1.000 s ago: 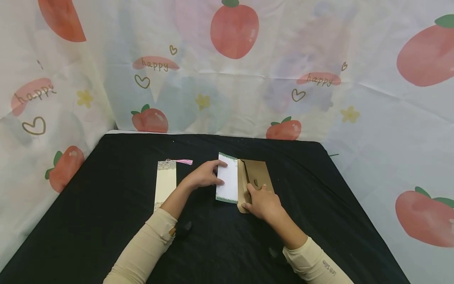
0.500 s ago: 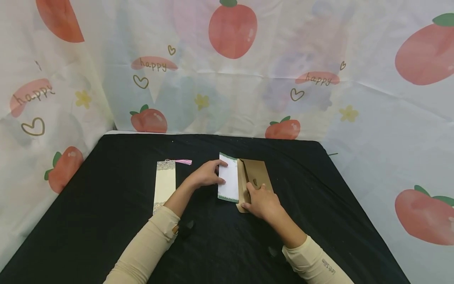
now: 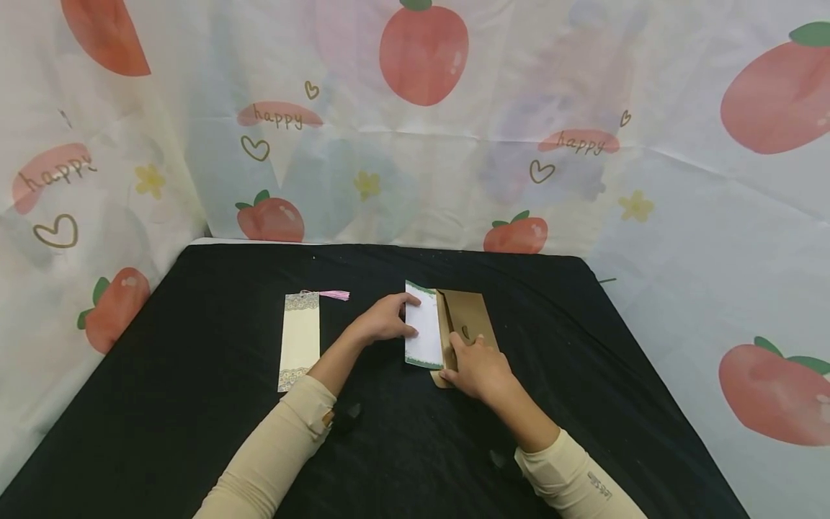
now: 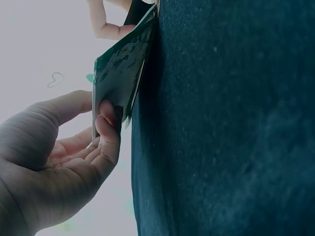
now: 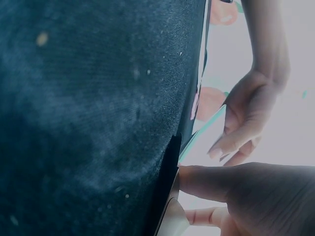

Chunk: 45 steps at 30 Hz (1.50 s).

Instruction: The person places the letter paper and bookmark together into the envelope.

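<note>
A white card with green-patterned ends (image 3: 423, 339) stands partly inside a brown kraft envelope (image 3: 473, 310), its right part hidden under the envelope's paper. My left hand (image 3: 387, 318) pinches the card's outer left edge, thumb on the top face and other fingers beneath, as the left wrist view shows. In that view the card (image 4: 120, 73) tilts up off the black cloth. My right hand (image 3: 481, 367) rests on the envelope, its thumb at the near end of the opening and its fingers pressing on the brown paper.
A cream bookmark (image 3: 301, 342) with lace-patterned ends and a pink tassel (image 3: 334, 295) lies to the left of my left hand. Black cloth (image 3: 214, 404) covers the table. A fruit-printed curtain (image 3: 363, 158) closes off the back and sides.
My left hand has moved right with the card, so less of the card shows outside the envelope. My right hand has stayed in place on the envelope.
</note>
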Available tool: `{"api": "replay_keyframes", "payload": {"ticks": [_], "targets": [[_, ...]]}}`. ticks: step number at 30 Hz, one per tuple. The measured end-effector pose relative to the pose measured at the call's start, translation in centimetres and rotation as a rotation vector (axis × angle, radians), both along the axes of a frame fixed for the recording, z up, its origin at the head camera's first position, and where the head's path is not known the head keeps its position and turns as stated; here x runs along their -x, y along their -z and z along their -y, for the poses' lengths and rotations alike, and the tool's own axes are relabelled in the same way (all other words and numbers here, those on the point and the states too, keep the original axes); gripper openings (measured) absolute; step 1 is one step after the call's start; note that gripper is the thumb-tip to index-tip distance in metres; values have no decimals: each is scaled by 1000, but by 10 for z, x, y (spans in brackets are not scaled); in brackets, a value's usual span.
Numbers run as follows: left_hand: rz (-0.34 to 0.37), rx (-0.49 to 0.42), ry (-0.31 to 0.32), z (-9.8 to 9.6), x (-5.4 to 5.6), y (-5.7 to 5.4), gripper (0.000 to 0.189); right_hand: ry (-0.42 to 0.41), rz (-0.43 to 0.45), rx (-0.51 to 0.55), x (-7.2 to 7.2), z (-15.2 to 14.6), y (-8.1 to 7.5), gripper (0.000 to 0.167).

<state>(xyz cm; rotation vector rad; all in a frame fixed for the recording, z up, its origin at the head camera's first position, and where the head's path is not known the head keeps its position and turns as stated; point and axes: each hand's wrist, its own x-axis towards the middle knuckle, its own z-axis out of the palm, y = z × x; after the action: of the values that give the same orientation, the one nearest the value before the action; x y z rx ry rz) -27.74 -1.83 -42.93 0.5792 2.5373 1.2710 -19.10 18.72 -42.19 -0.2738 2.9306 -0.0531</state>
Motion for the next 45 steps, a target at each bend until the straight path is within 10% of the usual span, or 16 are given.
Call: {"api": "replay_keyframes", "payload": {"ticks": [45], "targets": [[126, -84, -18, -22, -1, 8, 50, 1, 16, -9, 0, 0, -1, 69]]}}
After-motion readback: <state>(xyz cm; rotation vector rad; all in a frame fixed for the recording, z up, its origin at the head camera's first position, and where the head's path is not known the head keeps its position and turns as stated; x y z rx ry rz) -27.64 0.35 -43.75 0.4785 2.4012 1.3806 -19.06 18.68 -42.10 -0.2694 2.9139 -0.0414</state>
